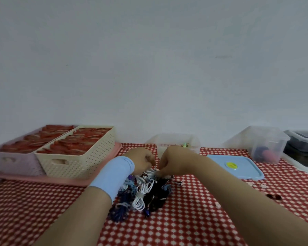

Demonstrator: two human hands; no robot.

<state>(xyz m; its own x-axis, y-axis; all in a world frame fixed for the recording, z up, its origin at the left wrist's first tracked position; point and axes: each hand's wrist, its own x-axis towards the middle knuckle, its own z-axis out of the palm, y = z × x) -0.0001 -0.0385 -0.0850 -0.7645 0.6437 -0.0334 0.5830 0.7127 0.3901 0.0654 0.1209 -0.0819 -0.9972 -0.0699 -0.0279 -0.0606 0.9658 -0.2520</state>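
White cable [148,171] atop cord pile [156,194], left grip [143,158] and right grip [169,160] curled, apparently pinching it

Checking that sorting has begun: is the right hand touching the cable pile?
Touching. The head view shows the right hand, fingertips curled, pinching at the top of the cable pile, no gap between.

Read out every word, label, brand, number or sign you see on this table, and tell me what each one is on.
No text is readable in this view.
Yellow round patch on the blue lid: too blurred to tell any print.
Red packets in the cream basket: blurred, nothing legible.
White cable pinched by the left hand and right hand: no label shows.
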